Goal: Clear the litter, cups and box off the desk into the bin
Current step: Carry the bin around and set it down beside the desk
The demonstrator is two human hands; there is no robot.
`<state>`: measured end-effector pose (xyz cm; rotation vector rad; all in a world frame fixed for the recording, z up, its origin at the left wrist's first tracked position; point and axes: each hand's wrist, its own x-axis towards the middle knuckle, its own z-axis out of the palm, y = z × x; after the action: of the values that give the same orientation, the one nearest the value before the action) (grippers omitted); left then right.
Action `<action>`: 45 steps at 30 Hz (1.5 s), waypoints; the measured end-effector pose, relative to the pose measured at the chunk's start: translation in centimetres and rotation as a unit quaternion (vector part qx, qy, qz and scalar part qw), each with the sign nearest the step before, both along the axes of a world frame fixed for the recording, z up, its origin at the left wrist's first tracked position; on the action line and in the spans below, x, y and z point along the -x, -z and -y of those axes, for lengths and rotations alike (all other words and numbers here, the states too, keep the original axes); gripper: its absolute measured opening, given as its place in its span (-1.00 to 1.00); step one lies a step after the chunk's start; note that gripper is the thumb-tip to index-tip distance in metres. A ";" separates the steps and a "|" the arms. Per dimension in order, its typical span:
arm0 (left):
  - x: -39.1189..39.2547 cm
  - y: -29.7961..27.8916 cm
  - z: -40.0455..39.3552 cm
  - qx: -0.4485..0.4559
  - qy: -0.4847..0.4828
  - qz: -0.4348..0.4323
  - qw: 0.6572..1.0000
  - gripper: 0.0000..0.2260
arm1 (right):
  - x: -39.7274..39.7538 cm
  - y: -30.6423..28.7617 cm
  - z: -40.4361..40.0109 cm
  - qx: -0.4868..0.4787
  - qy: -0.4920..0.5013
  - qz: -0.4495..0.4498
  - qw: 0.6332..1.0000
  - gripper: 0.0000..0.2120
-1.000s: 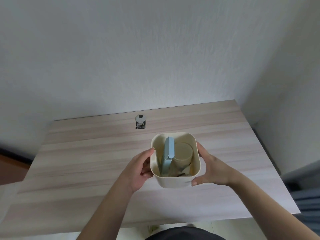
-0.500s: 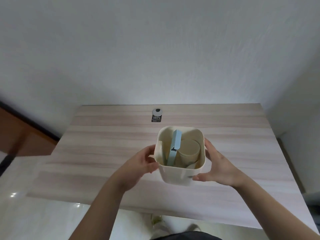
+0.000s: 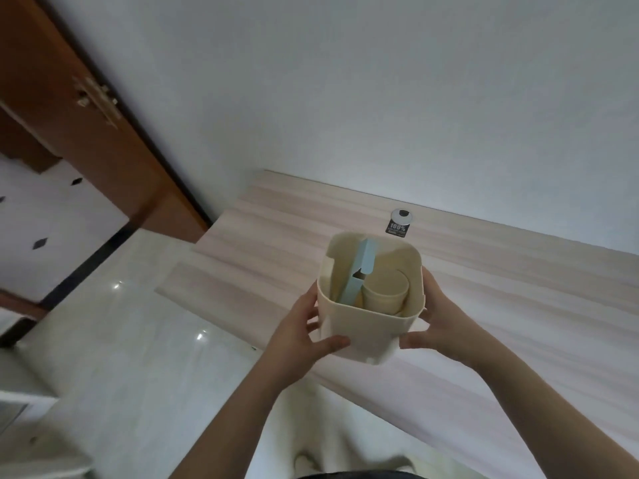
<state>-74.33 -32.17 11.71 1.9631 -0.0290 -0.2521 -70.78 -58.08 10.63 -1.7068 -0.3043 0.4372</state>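
Gripping bin (image 3: 366, 331) w/ both hands: left hand (image 3: 300, 335), right hand (image 3: 438, 323), fingers curled round sides; cups (image 3: 383, 292), box (image 3: 359, 276) inside.

Domestic room, likely a home study or bedroom corner. Light wood-grain desk (image 3: 484, 305) set against a plain white wall (image 3: 380, 98), right of centre. Round cable grommet (image 3: 402, 215) with a black label (image 3: 397, 228) near the desk's rear edge. Brown wooden door (image 3: 69, 108) with a brass handle (image 3: 96, 98), upper left. Glossy pale floor tiles (image 3: 121, 340) with small black diamond insets, left side.
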 end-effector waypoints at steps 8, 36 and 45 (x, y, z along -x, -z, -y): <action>2.8 -0.6 -6.5 0.048 -0.099 0.029 0.993 -0.25 | -1.0 -0.1 -6.0 -0.026 -0.004 -0.002 1.000 -0.20; 21.4 -2.8 -37.3 0.038 -0.370 0.130 0.919 -0.28 | 9.3 -5.0 -45.6 -0.045 -0.136 0.048 0.988 -0.36; 22.7 -1.3 -41.6 0.041 -0.424 0.116 0.897 0.08 | 9.9 -4.9 -53.5 -0.052 -0.205 0.047 0.976 -0.45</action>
<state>-97.05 9.40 13.03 1.7334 0.6388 0.5482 -80.72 -4.60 15.53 -1.5640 -0.7441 0.6320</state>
